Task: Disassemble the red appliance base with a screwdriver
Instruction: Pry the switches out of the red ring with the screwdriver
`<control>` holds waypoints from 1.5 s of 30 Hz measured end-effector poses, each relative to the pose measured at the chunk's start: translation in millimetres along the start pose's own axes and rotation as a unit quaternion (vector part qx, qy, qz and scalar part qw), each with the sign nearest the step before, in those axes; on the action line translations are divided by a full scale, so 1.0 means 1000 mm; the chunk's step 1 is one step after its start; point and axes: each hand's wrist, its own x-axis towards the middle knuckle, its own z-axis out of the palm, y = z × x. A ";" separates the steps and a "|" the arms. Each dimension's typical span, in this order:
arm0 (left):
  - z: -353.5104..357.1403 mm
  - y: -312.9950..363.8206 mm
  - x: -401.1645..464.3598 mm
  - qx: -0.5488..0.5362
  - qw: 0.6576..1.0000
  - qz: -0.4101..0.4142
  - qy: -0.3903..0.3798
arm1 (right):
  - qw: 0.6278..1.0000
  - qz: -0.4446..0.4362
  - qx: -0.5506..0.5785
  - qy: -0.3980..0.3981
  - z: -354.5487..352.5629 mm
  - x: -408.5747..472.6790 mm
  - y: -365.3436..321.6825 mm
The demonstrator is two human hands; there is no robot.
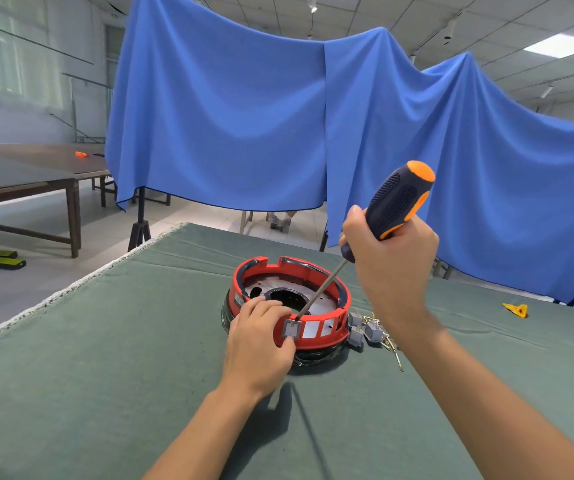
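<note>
My left hand (pixel 261 336) grips the near rim of the red appliance base (pixel 289 303), which sits mid-table on the green cloth (pixel 105 375). My right hand (pixel 387 251) is wrapped round the screwdriver (pixel 391 207), whose tip meets a grey block (pixel 292 329) on that rim.

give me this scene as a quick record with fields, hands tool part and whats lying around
left hand: grips the base's near rim beside a grey block
right hand: grips the screwdriver handle
screwdriver: tilted, tip at the grey block
base: red ring, open top, on the green cloth
loose parts: grey blocks and brass screws right of the base
also: yellow piece far right
</note>
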 end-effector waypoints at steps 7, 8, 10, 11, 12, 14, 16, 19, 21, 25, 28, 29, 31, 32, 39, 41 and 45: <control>0.003 0.001 0.000 0.022 1.000 -0.012 -0.019 | 1.000 -0.014 -0.018 0.010 0.003 -0.001 0.005; 0.003 0.001 0.000 0.028 0.999 -0.012 -0.023 | 1.000 -0.013 -0.019 0.012 0.003 -0.002 0.006; 0.003 0.001 0.000 0.037 0.999 -0.012 -0.028 | 1.000 -0.005 -0.012 0.016 0.004 -0.002 0.007; 0.004 0.001 -0.001 0.040 0.999 -0.011 -0.029 | 1.000 -0.002 -0.008 0.017 0.004 -0.002 0.009; 0.004 0.001 -0.001 0.042 0.999 -0.010 -0.029 | 1.000 -0.001 -0.007 0.018 0.004 -0.002 0.010; 0.004 0.001 -0.001 0.045 0.999 -0.011 -0.029 | 1.000 -0.001 -0.006 0.019 0.004 -0.002 0.012; 0.003 0.001 -0.001 0.047 0.998 -0.013 -0.029 | 1.000 -0.005 -0.010 0.023 0.004 -0.002 0.013; 0.004 0.002 0.000 0.056 0.998 -0.013 -0.032 | 1.000 -0.019 -0.017 0.018 0.004 -0.002 0.013; 0.004 0.002 0.000 0.062 0.997 -0.013 -0.032 | 0.999 -0.027 -0.017 0.014 0.005 -0.001 0.013; 0.007 0.003 -0.001 0.074 0.997 -0.014 -0.034 | 0.999 -0.024 -0.020 0.019 0.008 -0.001 0.014; 0.009 0.004 -0.001 0.088 0.995 -0.014 -0.031 | 1.000 -0.016 -0.018 0.015 0.016 0.003 0.013; 0.010 0.005 0.000 0.095 0.995 -0.016 -0.031 | 1.000 -0.014 -0.016 0.012 0.020 0.006 0.013; 0.011 0.005 -0.001 0.102 0.994 -0.018 -0.029 | 1.000 -0.010 -0.017 0.010 0.028 0.014 0.015; 0.011 0.005 -0.001 0.102 0.994 -0.019 -0.028 | 1.000 -0.009 -0.020 0.010 0.032 0.018 0.017; 0.012 0.005 0.001 0.100 0.994 -0.027 -0.020 | 0.996 0.023 -0.088 -0.005 0.055 0.047 0.035; 0.013 0.005 0.001 0.094 0.995 -0.027 -0.012 | 0.994 0.031 -0.101 -0.016 0.058 0.053 0.043; 0.014 0.004 0.002 0.092 0.996 -0.023 -0.004 | 0.992 0.089 -0.084 -0.023 0.068 0.067 0.057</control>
